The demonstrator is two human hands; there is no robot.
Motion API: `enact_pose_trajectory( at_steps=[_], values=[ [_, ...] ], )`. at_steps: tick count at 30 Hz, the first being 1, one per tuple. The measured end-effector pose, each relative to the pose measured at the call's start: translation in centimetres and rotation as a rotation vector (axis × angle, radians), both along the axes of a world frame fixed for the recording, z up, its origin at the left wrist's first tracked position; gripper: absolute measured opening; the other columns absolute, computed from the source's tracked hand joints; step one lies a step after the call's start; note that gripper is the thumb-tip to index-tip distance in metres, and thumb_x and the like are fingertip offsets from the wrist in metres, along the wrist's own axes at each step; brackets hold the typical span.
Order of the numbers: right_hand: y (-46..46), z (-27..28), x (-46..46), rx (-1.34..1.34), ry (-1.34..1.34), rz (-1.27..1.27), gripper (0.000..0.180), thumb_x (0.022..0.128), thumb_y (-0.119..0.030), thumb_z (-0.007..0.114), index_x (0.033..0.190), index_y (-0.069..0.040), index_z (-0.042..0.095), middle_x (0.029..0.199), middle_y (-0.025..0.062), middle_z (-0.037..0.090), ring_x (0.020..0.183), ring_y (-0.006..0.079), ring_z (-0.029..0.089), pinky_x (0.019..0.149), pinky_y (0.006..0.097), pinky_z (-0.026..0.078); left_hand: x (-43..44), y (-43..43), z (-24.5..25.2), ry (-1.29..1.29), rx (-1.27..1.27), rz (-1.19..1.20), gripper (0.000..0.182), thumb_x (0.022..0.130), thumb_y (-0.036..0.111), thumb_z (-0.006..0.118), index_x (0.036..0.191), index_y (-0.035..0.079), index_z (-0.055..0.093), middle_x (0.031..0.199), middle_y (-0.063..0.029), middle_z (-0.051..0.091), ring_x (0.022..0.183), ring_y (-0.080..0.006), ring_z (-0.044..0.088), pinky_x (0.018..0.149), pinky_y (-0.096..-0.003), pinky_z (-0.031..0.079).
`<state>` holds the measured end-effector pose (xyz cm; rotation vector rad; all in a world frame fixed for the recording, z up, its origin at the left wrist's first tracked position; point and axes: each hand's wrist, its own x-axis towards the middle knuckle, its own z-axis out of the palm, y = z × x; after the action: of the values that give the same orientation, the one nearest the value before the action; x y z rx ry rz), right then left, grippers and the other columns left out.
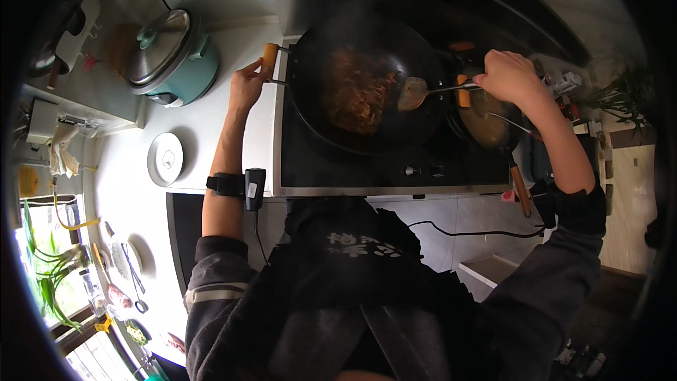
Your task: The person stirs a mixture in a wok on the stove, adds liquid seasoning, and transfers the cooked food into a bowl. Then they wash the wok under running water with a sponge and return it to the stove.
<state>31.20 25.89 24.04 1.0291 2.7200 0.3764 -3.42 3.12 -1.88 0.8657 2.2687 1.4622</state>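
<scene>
A large black wok [312,116] sits on the dark cooktop [338,174], with faint steam above it. Browned, shredded-looking food [357,92] is heaped in the left and middle of the wok. My left hand [246,84] grips the wok's wooden side handle [270,57]. In my right hand [506,76] is the handle of a metal spatula [413,94]; its blade is inside the wok, just right of the food, and looks smeared. Beyond that hand, a smaller pan of yellowish liquid [484,121] stands on the right side of the cooktop, with a utensil resting in it.
A teal lidded cooker [182,74] stands on the counter at left, and a round white plate [165,159] lies below it. The small pan's wooden handle [520,185] juts over the cooktop's front edge. A cable [476,233] hangs beside my right arm.
</scene>
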Motion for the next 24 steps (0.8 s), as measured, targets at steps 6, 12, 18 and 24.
enact_pose_trajectory(
  at_steps=[6,12,18,24],
  values=[
    [3.2,-2.1,-4.1,-0.250,0.035,-0.140,0.029,0.082,-0.035,0.061,0.100,-0.013,0.071,0.089,0.0093,0.069,0.088,0.0245,0.065,0.078,0.0349,0.049,-0.2,0.0,-0.2,0.008,-0.044,0.002,0.046,0.083,0.029,0.063,0.122,0.004,0.058,0.078,-0.0102,0.068,0.075,-0.0131,0.062,0.074,-0.0277,0.047],
    [-0.3,-6.1,-2.1,-0.066,0.083,0.525,0.026,0.082,-0.017,0.062,0.106,-0.009,0.066,0.082,0.0048,0.061,0.077,0.0192,0.060,0.066,0.0305,0.048,0.2,-0.1,0.8,0.017,-0.062,-0.015,0.045,0.085,0.025,0.062,0.124,0.004,0.057,0.080,-0.0113,0.069,0.076,-0.0131,0.064,0.075,-0.0270,0.048],
    [-8.5,0.8,3.6,0.216,0.092,0.803,0.042,0.066,-0.006,0.062,0.108,-0.008,0.064,0.087,0.0013,0.052,0.082,0.0160,0.054,0.062,0.0280,0.046,0.5,-0.1,1.1,-0.040,-0.083,-0.002,0.043,0.087,0.021,0.063,0.125,0.002,0.056,0.085,-0.0113,0.069,0.082,-0.0132,0.062,0.083,-0.0279,0.046],
    [-11.8,2.8,5.1,0.071,-0.123,0.454,0.044,0.068,-0.004,0.062,0.111,-0.008,0.063,0.088,0.0038,0.052,0.080,0.0180,0.057,0.058,0.0291,0.047,0.4,-0.2,0.8,-0.003,-0.033,-0.002,0.047,0.083,0.028,0.063,0.123,0.002,0.057,0.078,-0.0111,0.069,0.075,-0.0118,0.062,0.074,-0.0264,0.047]
  ],
)
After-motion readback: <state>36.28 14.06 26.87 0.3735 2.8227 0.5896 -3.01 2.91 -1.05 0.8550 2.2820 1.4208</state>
